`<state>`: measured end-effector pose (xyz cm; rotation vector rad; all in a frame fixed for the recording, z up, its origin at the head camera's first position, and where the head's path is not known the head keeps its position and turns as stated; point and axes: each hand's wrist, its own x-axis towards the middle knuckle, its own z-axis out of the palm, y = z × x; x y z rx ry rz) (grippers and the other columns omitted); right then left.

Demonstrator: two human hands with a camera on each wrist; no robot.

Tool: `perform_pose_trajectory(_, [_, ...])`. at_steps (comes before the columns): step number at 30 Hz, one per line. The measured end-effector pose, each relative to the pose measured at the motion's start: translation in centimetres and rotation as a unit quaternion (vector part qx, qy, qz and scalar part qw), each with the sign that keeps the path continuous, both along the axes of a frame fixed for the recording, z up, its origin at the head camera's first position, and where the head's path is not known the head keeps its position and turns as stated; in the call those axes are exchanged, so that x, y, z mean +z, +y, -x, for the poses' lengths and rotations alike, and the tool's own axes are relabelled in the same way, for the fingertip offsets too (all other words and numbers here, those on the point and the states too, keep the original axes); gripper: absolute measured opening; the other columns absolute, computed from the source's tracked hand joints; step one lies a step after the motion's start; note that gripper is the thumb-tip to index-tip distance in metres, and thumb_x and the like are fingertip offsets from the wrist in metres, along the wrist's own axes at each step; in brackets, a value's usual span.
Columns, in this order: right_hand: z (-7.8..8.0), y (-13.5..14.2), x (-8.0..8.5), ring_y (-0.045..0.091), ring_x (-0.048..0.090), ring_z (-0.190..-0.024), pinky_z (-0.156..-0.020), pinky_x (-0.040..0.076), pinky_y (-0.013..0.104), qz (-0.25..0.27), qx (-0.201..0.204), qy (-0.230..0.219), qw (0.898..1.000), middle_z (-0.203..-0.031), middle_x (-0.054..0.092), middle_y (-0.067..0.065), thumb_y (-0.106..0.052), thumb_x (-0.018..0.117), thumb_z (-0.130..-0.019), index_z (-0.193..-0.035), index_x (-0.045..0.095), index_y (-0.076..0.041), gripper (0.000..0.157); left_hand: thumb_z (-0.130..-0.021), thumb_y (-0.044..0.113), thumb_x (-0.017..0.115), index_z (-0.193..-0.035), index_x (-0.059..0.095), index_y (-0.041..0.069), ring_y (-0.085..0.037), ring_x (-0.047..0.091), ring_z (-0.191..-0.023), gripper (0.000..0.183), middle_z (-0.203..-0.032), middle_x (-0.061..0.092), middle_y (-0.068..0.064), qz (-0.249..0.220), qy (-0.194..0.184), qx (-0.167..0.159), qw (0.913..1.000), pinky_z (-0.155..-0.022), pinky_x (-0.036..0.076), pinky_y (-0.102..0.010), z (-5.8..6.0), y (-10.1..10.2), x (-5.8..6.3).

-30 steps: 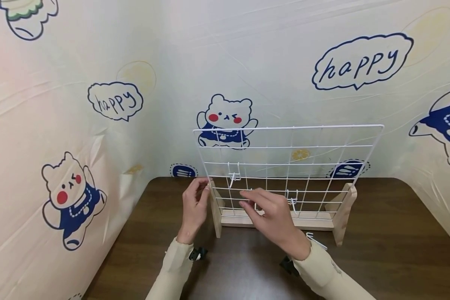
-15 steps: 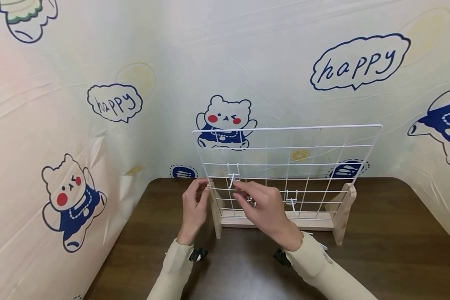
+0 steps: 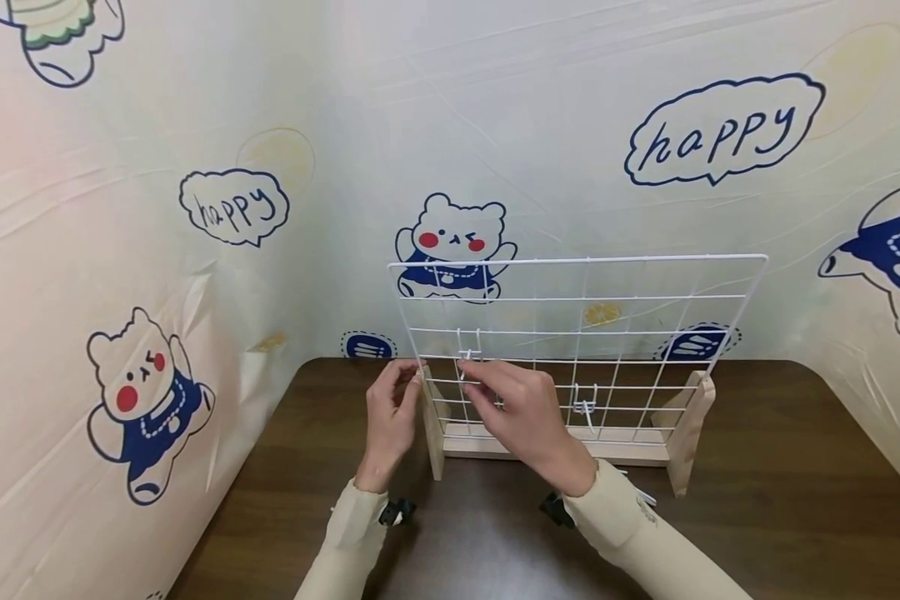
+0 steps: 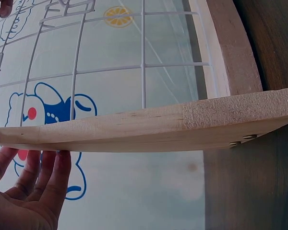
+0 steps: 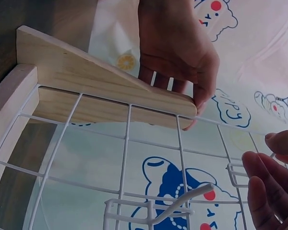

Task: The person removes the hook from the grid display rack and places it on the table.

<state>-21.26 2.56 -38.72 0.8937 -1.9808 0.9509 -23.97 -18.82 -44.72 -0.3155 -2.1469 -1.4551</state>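
Observation:
A white wire grid rack [image 3: 577, 332] stands in wooden side supports. My left hand [image 3: 392, 417] holds the top of the left wooden support [image 3: 433, 425]; in the left wrist view its fingers [image 4: 57, 177] lie against the wood's outer face. My right hand [image 3: 525, 412] is in front of the grid, thumb and index finger pinching the prong of the upper left white hook [image 3: 468, 342]. In the right wrist view these fingertips partly cover that hook [image 5: 236, 175]. A lower hook [image 5: 175, 208] hangs on the grid nearby, mostly hidden behind my right hand in the head view.
Another white hook [image 3: 584, 407] hangs lower right on the grid. A loose white piece [image 3: 645, 497] lies on the dark wooden table [image 3: 802, 467], partly behind my right sleeve. The right wooden support [image 3: 692, 433] stands opposite. A printed curtain [image 3: 330, 275] surrounds the table.
My right hand has moved left and slightly up, from in front of the grid to the upper left hook, its fingertips closing on the prong. My left hand stays on the wooden support.

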Motion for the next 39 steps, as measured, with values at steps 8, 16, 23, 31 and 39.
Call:
perform_pose_trajectory(8, [0.3, -0.2, 0.1, 0.016, 0.078, -0.079, -0.065, 0.06, 0.026, 0.0, -0.01, 0.014, 1.0, -0.092, 0.082, 0.005, -0.007, 0.083, -0.086, -0.106, 0.083, -0.009, 0.021, -0.102, 0.004, 0.057, -0.114, 0.071, 0.004, -0.015, 0.069, -0.101, 0.019, -0.113, 0.073, -0.011, 0.007, 0.003, 0.005, 1.0, -0.083, 0.057, -0.018, -0.1, 0.0, 0.1])
perform_pose_trajectory(16, [0.3, -0.3, 0.2, 0.016, 0.078, -0.079, -0.065, 0.061, 0.027, 0.001, -0.011, 0.021, 1.0, -0.091, 0.082, 0.006, -0.007, 0.083, -0.085, -0.105, 0.083, -0.008, 0.02, -0.103, 0.005, 0.056, -0.115, 0.071, 0.003, -0.015, 0.068, -0.101, 0.019, -0.113, 0.073, -0.011, 0.005, -0.002, 0.001, 1.0, -0.085, 0.057, -0.018, -0.1, 0.1, 0.1])
perform_pose_trajectory(23, [0.4, -0.2, 0.5, 0.014, 0.077, -0.076, -0.061, 0.058, 0.025, -0.002, -0.011, 0.027, 1.0, -0.09, 0.081, 0.004, -0.008, 0.081, -0.088, -0.105, 0.083, -0.009, 0.017, -0.103, 0.005, 0.055, -0.116, 0.07, 0.0, -0.014, 0.068, -0.1, 0.02, -0.113, 0.073, -0.011, 0.006, -0.001, 0.001, 1.0, -0.085, 0.057, -0.018, -0.1, 0.0, 0.0])
perform_pose_trajectory(31, [0.4, -0.3, 0.9, 0.015, 0.077, -0.075, -0.056, 0.053, 0.023, 0.007, -0.009, 0.044, 0.999, -0.091, 0.082, 0.005, -0.003, 0.083, -0.084, -0.105, 0.083, -0.008, 0.021, -0.102, 0.003, 0.058, -0.112, 0.071, 0.003, -0.012, 0.068, -0.099, 0.017, -0.112, 0.074, -0.012, 0.006, 0.009, 0.004, 0.9999, -0.084, 0.057, -0.016, -0.2, 0.1, -0.2])
perform_pose_trajectory(39, [0.2, -0.1, 1.7, 0.018, 0.079, -0.081, -0.062, 0.059, 0.026, 0.013, 0.0, 0.045, 0.999, -0.093, 0.082, 0.007, -0.004, 0.081, -0.087, -0.104, 0.083, -0.007, 0.017, -0.103, 0.005, 0.057, -0.114, 0.071, 0.003, -0.016, 0.069, -0.1, 0.018, -0.113, 0.073, -0.012, 0.01, 0.007, 0.006, 0.9999, -0.087, 0.056, -0.016, -0.1, 0.0, 0.0])
